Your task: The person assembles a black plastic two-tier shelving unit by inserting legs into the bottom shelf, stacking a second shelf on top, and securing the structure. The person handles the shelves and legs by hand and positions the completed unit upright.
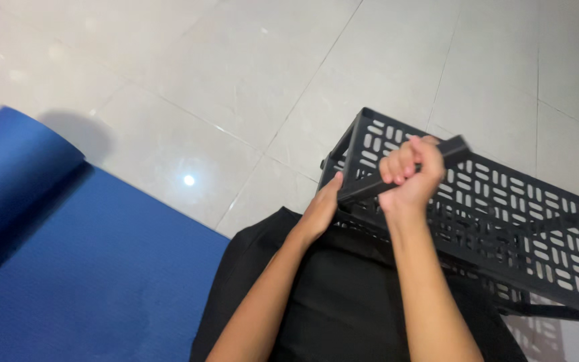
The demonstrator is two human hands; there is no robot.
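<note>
A black perforated plastic rack (pixel 504 208) rests tilted across my lap, its slotted panel facing up and to the right. My right hand (pixel 410 174) is closed in a fist around a black bar (pixel 454 149) that lies across the rack's upper edge. My left hand (pixel 322 211) presses against the rack's near left corner, where the bar's lower end meets it; its fingers are partly hidden behind the frame. Both forearms reach up from the bottom of the view.
A blue mat (pixel 68 255) covers the floor at the left, with its far end curled up. Pale glossy floor tiles (pixel 236 74) fill the background. Black fabric (pixel 343 302) on my lap lies under the rack.
</note>
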